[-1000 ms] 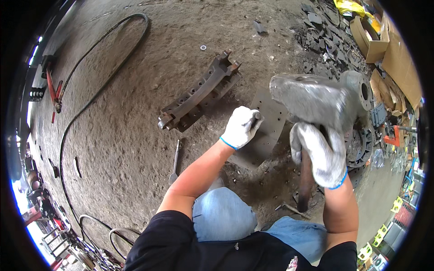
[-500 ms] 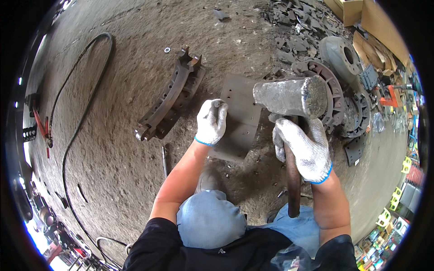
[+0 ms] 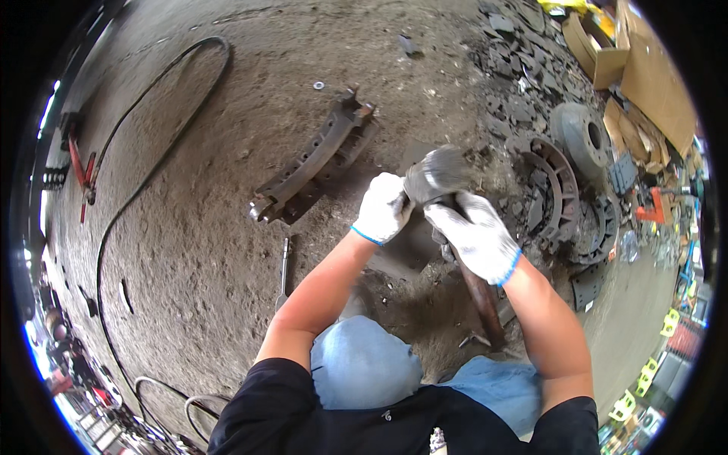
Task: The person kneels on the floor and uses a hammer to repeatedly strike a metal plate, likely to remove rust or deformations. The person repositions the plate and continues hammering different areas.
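Observation:
My right hand [image 3: 476,233], in a white knit glove, grips a heavy sledgehammer [image 3: 481,303] by its wooden handle, close under the head. The hammer's head is blurred and sits right beside my left hand [image 3: 383,210], also gloved. Its fingers are closed in a pinch; what they hold is hidden now, though a small grey round end showed there earlier. Beneath both hands a dark, curved brake lining plate [image 3: 400,256] lies on the ground, largely covered. A rusty brake shoe [image 3: 315,159] with a row of holes lies to the left of it.
A metal bar [image 3: 285,269] lies left of my knee. Further left runs a black hose [image 3: 114,227] near a red-handled tool [image 3: 78,163]. At right are a ribbed brake shoe [image 3: 561,189], a round grey drum [image 3: 578,140], broken lining pieces [image 3: 523,68] and cardboard [image 3: 656,83].
The hammer has swung left and down from above the plate to beside my left hand, its head now blurred. The view has shifted, so ground objects appear further right.

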A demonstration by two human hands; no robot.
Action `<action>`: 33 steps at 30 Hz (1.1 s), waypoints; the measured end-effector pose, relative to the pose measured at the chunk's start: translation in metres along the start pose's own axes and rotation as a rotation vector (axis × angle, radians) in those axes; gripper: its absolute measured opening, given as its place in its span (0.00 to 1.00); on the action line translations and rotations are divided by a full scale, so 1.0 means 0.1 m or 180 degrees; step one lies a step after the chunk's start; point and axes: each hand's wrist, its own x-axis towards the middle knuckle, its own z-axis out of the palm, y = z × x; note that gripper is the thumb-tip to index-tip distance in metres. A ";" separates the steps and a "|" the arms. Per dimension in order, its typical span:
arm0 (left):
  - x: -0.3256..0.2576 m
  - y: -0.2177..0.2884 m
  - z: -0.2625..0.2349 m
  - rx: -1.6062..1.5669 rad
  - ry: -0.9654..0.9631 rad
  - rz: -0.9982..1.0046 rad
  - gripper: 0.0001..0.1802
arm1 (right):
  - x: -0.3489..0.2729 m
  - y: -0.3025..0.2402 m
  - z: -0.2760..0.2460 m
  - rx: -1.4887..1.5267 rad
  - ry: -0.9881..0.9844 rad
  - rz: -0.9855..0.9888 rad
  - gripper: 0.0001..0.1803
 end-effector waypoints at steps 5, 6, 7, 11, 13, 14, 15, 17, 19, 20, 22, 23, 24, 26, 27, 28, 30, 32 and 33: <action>0.06 0.11 -0.09 -0.0105 0.0109 -0.0450 0.12 | -0.07 -0.41 0.08 0.0231 0.0485 -0.0681 0.05; 0.04 0.12 -0.14 -0.0056 0.0136 -0.0564 0.10 | -0.14 -0.54 0.11 0.0098 0.0470 -0.1057 0.07; 0.07 0.11 -0.15 -0.0037 0.0157 -0.0633 0.09 | -0.19 -0.58 0.14 0.0118 0.0470 -0.1247 0.08; 0.07 0.08 -0.11 -0.0116 0.0161 -0.0388 0.09 | -0.19 -0.40 0.20 -0.0121 0.0215 -0.1174 0.11; 0.12 0.09 -0.14 -0.0112 0.0057 -0.0376 0.09 | 0.11 -0.29 0.12 -0.0698 0.0069 -0.0007 0.10; 0.14 0.15 -0.11 -0.0065 0.0084 -0.0508 0.09 | 0.10 -0.26 0.05 -0.0068 0.0085 0.0540 0.11; 0.22 0.14 -0.08 -0.0175 0.0089 -0.0482 0.08 | 0.05 -0.27 -0.05 -0.0040 0.0299 0.0409 0.10; 0.11 0.06 -0.13 0.0002 0.0107 -0.0508 0.11 | 0.01 -0.35 0.00 -0.0031 0.0397 -0.0215 0.09; 0.03 0.04 -0.18 -0.0001 0.0036 -0.0555 0.10 | -0.24 -0.55 0.06 0.0561 0.0273 -0.0376 0.09; 0.04 0.03 -0.18 0.0014 0.0042 -0.0527 0.11 | -0.31 -0.58 0.09 0.0718 0.0233 -0.0630 0.09; 0.06 0.07 -0.18 -0.0125 0.0037 -0.0609 0.09 | -0.27 -0.34 0.10 0.0346 0.0128 -0.0934 0.10; 0.11 0.10 -0.16 -0.0204 0.0053 -0.0620 0.09 | -0.20 -0.23 0.10 0.0017 0.0051 -0.1011 0.11; 0.07 0.10 -0.13 -0.0142 0.0033 -0.0510 0.09 | -0.10 -0.24 0.02 -0.0811 -0.0171 -0.0679 0.12; 0.09 0.05 -0.10 -0.0177 0.0152 -0.0398 0.09 | 0.13 -0.12 0.01 -0.0441 -0.0117 0.0269 0.14; 0.14 0.06 -0.08 -0.0103 0.0038 -0.0489 0.09 | 0.10 -0.15 -0.06 -0.0551 0.0034 0.0096 0.14; 0.09 0.15 -0.11 -0.0033 -0.0136 -0.0698 0.09 | 0.02 -0.21 -0.04 -0.0635 0.0117 0.0033 0.14; 0.06 0.07 -0.13 -0.0159 -0.0032 -0.0652 0.08 | -0.08 -0.31 0.05 0.0039 0.0179 -0.0119 0.11; 0.09 0.04 -0.18 -0.0029 0.0084 -0.0579 0.09 | -0.23 -0.48 0.06 0.0036 -0.0040 -0.0315 0.10; 0.04 0.05 -0.22 -0.0074 0.0109 -0.0565 0.09 | -0.25 -0.35 0.12 -0.0446 0.0002 -0.0798 0.11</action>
